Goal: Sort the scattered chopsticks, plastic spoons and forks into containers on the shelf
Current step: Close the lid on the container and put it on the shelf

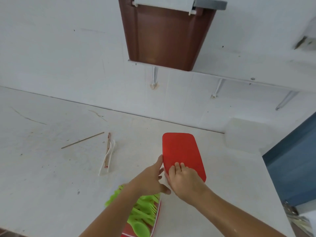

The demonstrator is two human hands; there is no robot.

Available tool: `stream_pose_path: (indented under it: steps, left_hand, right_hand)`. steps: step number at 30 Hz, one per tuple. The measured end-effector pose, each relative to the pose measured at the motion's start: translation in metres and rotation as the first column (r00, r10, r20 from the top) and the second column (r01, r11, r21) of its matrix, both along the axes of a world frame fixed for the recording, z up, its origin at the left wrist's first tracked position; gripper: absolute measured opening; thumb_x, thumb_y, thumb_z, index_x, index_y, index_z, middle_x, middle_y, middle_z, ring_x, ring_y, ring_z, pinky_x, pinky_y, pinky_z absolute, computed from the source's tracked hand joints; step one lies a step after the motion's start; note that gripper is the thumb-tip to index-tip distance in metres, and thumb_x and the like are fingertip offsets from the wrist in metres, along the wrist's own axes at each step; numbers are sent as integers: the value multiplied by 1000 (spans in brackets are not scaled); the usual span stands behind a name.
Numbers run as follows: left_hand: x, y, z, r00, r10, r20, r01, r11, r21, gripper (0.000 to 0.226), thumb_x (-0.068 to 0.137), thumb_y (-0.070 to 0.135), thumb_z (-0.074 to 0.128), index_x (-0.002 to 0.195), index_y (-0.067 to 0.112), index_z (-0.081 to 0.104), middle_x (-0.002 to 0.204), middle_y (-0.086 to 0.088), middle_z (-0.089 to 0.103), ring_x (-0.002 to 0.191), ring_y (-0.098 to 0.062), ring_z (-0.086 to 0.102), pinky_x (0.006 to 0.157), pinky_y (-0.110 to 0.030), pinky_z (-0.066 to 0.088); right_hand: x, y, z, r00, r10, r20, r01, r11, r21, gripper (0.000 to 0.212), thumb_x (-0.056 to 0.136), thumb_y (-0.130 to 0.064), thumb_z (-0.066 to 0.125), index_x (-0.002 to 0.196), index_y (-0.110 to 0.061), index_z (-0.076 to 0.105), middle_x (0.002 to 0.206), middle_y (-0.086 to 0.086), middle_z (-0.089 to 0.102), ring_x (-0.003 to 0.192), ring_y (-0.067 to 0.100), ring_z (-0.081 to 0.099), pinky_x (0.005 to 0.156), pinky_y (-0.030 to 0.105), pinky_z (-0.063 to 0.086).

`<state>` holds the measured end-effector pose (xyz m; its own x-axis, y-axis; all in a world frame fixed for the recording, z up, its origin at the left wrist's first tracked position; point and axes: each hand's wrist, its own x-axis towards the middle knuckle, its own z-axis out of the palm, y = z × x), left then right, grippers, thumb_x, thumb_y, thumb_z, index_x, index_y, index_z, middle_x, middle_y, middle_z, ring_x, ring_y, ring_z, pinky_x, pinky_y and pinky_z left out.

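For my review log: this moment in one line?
red rectangular plastic lid | left hand touches edge | right hand rests on top | chopsticks, white plastic spoon unsorted

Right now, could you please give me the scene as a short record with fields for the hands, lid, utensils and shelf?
left hand: straight fingers touch the left edge of the red lid
right hand: rests on the lid's near end; grip unclear
green utensils: piled in a red-rimmed tray under the left forearm
loose on table: white spoons, chopstick, thin stick
shelf: carries a brown bin
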<state>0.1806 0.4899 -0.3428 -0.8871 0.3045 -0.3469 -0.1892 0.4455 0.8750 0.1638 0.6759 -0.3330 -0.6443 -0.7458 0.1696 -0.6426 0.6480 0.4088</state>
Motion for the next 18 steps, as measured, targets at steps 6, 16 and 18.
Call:
stream_pose_path:
  steps: [6,16,18]
  left_hand:
    - [0,17,3,974,149,-169,-141,988,57,115,83,50,72,151,63,-19,144,7,62,126,-13,64,111,-41,49]
    - [-6,24,-6,954,213,-209,-246,958,-146,88,84,35,48,162,48,9,92,0,76,82,-16,74,79,-37,62]
    - [-7,24,-11,956,201,-215,-240,954,-178,85,86,39,50,162,46,12,98,0,76,87,-16,75,82,-37,62]
  right_hand:
    - [-20,8,44,938,-51,344,213,866,-452,25,90,-38,65,92,-13,61,59,1,63,46,26,60,42,38,48]
    - [-97,45,123,903,-58,426,410,417,-812,26,105,-12,48,106,-6,74,94,1,73,86,16,64,77,15,40]
    - [-107,54,135,942,-105,320,335,391,-857,32,103,-19,44,104,-5,73,95,8,76,83,23,67,78,22,45]
